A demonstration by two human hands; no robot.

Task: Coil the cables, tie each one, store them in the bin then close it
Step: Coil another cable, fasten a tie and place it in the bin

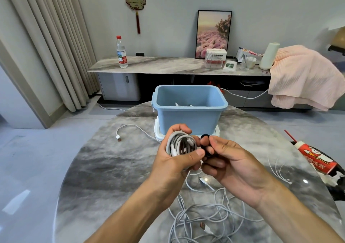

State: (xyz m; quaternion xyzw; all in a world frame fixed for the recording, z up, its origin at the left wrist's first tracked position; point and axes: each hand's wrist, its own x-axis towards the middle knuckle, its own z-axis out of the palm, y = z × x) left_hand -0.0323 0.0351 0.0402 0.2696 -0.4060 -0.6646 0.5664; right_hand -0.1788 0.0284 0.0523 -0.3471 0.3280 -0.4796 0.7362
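My left hand (173, 157) grips a coiled white and grey cable (180, 144) above the round marble table (104, 168). Beside it, my right hand (227, 160) pinches a black tie strap (205, 137) against the coil's right side. The open blue bin (189, 110) stands just behind my hands on its white lid (158, 132), with white cable ends showing inside. A tangle of loose white cables (209, 214) lies on the table below my hands. One more white cable (128, 129) with a plug trails off to the left of the bin.
A red and white tube (315, 158) lies at the table's right edge, with thin white earphone wires (278, 172) near it. Behind the table runs a low sideboard (168, 65) with a water bottle (121, 53), boxes and a pink blanket (302, 75).
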